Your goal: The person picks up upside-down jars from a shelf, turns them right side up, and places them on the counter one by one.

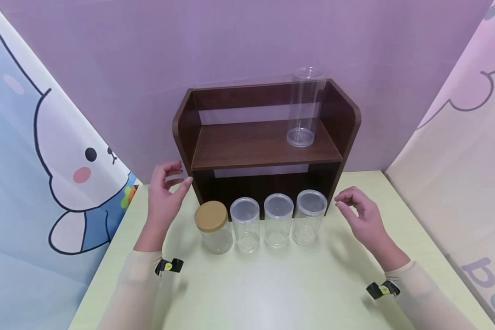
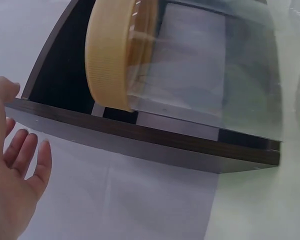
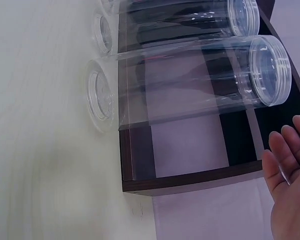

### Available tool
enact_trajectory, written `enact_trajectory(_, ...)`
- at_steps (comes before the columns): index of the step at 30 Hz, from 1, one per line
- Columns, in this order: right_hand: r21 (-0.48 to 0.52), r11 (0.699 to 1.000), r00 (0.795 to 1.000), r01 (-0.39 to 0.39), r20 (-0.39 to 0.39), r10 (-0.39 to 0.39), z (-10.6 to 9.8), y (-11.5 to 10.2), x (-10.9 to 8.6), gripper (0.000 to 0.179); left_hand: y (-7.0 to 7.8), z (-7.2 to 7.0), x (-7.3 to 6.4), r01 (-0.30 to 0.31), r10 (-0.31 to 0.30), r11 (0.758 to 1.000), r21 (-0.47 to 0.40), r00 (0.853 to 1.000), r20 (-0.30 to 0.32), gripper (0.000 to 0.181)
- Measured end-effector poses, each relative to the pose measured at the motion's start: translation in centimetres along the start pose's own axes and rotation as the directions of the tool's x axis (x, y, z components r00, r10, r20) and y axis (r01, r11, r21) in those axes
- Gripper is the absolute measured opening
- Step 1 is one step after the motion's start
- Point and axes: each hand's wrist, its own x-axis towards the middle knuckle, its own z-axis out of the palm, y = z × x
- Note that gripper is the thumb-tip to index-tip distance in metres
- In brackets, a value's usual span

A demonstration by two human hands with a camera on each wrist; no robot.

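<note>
My left hand (image 1: 167, 195) hovers beside the left side of a dark brown wooden shelf (image 1: 231, 142), fingers loosely bent, holding nothing. Nearest to it stands a clear jar with a golden-tan lid (image 1: 211, 216), seen large and sideways in the left wrist view. To that jar's right, three clear jars with clear lids continue the row: one (image 1: 245, 224), a middle one (image 1: 278, 220) and a right one (image 1: 310, 217). My right hand (image 1: 362, 215) is just right of the last jar, fingers relaxed and nothing in them. A tall clear container (image 1: 303, 107) stands upright on the upper shelf board.
The row of jars stands on a pale table (image 1: 264, 288) in front of the shelf's lower compartment. Behind the shelf hangs a purple cloth (image 1: 247, 41). A printed cartoon curtain (image 1: 82, 183) lines the left side, and another printed curtain (image 1: 470, 183) the right.
</note>
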Motion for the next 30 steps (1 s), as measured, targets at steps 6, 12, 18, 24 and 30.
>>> enact_trajectory(6, -0.001, 1.0, 1.0, 0.002, 0.002, -0.002, -0.1, -0.1, -0.1, 0.019, 3.0, 0.5, 1.0, -0.04, 0.041, 0.999, 0.007, 0.998, -0.057, 0.054)
enact_trajectory(12, -0.012, 1.0, 1.0, 0.001, -0.001, -0.001, -0.3, 0.2, -0.3, 0.014, 4.2, 1.2, 2.1, -0.126, 0.127, 0.992, 0.015, 0.98, -0.156, 0.047)
enact_trajectory(18, -0.032, 0.999, 1.0, 0.004, -0.001, -0.004, -0.3, 0.0, -0.3, 0.018, 2.3, 1.6, 2.9, -0.121, 0.129, 0.991, 0.047, 0.965, -0.227, 0.038)
enact_trajectory(24, -0.032, 0.999, 1.0, 0.003, -0.006, -0.003, -0.6, -0.3, -0.1, 0.01, 2.1, 1.9, 2.8, -0.124, 0.134, 0.991, 0.056, 0.958, -0.255, 0.036)
enact_trajectory(30, -0.022, 1.0, 1.0, -0.008, -0.012, 0.008, -1.0, -0.8, 0.2, 0.009, 2.1, 2.1, 2.5, -0.128, 0.146, 0.988, 0.081, 0.951, -0.272, 0.035)
